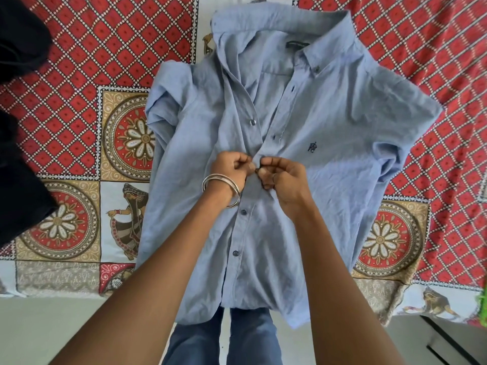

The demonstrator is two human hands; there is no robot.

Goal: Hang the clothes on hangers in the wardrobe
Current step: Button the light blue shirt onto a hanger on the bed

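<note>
A light blue button-up shirt (pixel 329 122) lies front up on the bed, collar away from me, its hem hanging over the near edge. Its upper front is open and the two lowest buttons are closed. My left hand (pixel 232 168), with metal bangles on the wrist, pinches the left edge of the shirt's placket at mid-chest. My right hand (pixel 279 177) pinches the right edge of the placket just beside it. The fingertips of both hands meet at one button spot. No hanger is in view.
The bed carries a red, white and tan patterned sheet (pixel 87 88). A heap of dark clothing (pixel 18 122) lies at the left edge. Pale floor (pixel 52 325) and my blue trouser legs (pixel 218 338) show below the bed's near edge.
</note>
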